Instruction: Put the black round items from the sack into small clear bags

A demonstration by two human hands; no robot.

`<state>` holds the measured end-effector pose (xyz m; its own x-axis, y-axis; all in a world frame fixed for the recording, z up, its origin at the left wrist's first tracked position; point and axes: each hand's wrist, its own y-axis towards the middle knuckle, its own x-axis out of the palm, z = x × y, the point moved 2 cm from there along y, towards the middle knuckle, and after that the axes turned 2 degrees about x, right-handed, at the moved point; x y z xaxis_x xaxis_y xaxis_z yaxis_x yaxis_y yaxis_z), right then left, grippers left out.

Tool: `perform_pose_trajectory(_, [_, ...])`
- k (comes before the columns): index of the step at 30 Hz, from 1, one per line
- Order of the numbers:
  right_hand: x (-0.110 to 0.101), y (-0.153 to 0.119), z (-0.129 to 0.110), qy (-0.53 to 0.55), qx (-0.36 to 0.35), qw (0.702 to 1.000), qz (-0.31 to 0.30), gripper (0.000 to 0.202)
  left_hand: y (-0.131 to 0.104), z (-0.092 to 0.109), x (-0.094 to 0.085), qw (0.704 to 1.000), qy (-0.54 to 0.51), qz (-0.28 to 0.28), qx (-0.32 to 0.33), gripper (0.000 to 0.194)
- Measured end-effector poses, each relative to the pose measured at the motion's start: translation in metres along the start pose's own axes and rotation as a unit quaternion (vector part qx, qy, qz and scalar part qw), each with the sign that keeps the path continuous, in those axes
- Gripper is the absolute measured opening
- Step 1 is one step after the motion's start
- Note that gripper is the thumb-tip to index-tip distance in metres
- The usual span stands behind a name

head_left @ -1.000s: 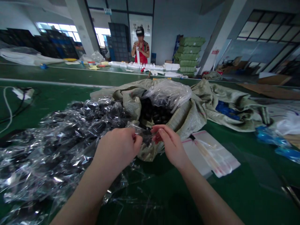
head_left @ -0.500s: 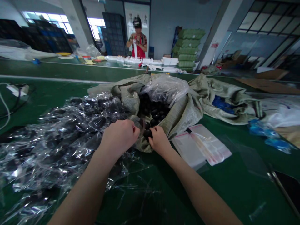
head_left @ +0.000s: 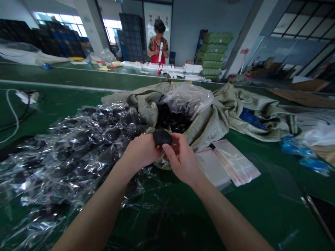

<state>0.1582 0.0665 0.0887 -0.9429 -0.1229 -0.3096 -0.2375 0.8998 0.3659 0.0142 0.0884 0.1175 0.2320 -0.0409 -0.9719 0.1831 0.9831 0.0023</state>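
A dark oval, pebble-like piece (head_left: 162, 137) is pinched between the thumb and fingers of my right hand (head_left: 183, 158), in front of an open woven sack. My left hand (head_left: 142, 150) is closed right beside it, touching or nearly touching the piece. Its fingertips are turned away, so what they grip is hidden. More black oval pieces (head_left: 174, 122) lie inside the sack (head_left: 209, 122), under a clear plastic liner (head_left: 190, 97). To the left spreads a heap of black pieces in clear bags (head_left: 89, 146).
Flat clear bags (head_left: 232, 162) lie right of my hands on the green table (head_left: 162, 216). A second sack (head_left: 256, 104) with blue plastic is beyond them. A phone-like object (head_left: 320, 212) sits at the right edge, a cable (head_left: 13, 115) at left. Across the table stands a person (head_left: 158, 45).
My right hand has lifted the black oval piece up from the sack's mouth to beside my left hand. The left hand has turned slightly. The person opposite has shifted the white strip.
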Motion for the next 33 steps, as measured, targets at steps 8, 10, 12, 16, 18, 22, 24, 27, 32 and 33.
perform_pose_trajectory(8, [-0.011, 0.009, 0.005, -0.170, -0.076, 0.982, 0.031, 0.030, 0.001, -0.016, -0.012, 0.987, -0.155, -0.027, 0.018, 0.034])
perform_pose_trajectory(10, [-0.013, 0.011, 0.004, -0.145, -0.084, 0.986, 0.021, 0.030, 0.001, -0.019, -0.013, 0.984, -0.176, -0.037, 0.011, 0.033])
perform_pose_trajectory(12, [-0.015, 0.012, 0.004, -0.128, -0.089, 0.988, 0.011, 0.029, 0.002, -0.021, -0.014, 0.980, -0.193, -0.048, 0.010, 0.031])
perform_pose_trajectory(16, [-0.020, 0.014, 0.005, -0.154, -0.101, 0.983, 0.010, 0.029, 0.003, -0.022, -0.013, 0.975, -0.216, -0.059, 0.016, 0.028])
perform_pose_trajectory(18, [-0.022, 0.014, 0.005, -0.174, -0.109, 0.979, 0.011, 0.031, 0.004, -0.022, -0.012, 0.972, -0.224, -0.063, 0.016, 0.028])
perform_pose_trajectory(22, [-0.022, 0.015, 0.005, -0.220, -0.130, 0.967, 0.015, 0.036, 0.005, -0.019, -0.010, 0.971, -0.232, -0.066, 0.004, 0.029])
perform_pose_trajectory(24, [-0.022, 0.015, 0.005, -0.230, -0.137, 0.963, 0.011, 0.037, 0.006, -0.016, -0.009, 0.971, -0.233, -0.062, 0.004, 0.029])
perform_pose_trajectory(27, [-0.022, 0.014, 0.006, -0.232, -0.140, 0.963, 0.004, 0.035, 0.007, -0.012, -0.006, 0.969, -0.239, -0.058, 0.016, 0.029])
perform_pose_trajectory(32, [-0.025, 0.014, 0.007, -0.226, -0.109, 0.968, -0.005, 0.040, 0.008, -0.011, -0.001, 0.969, -0.243, -0.048, 0.014, 0.032])
perform_pose_trajectory(33, [-0.026, 0.014, 0.007, -0.222, -0.106, 0.969, -0.011, 0.041, 0.008, -0.011, -0.002, 0.969, -0.244, -0.041, 0.018, 0.032])
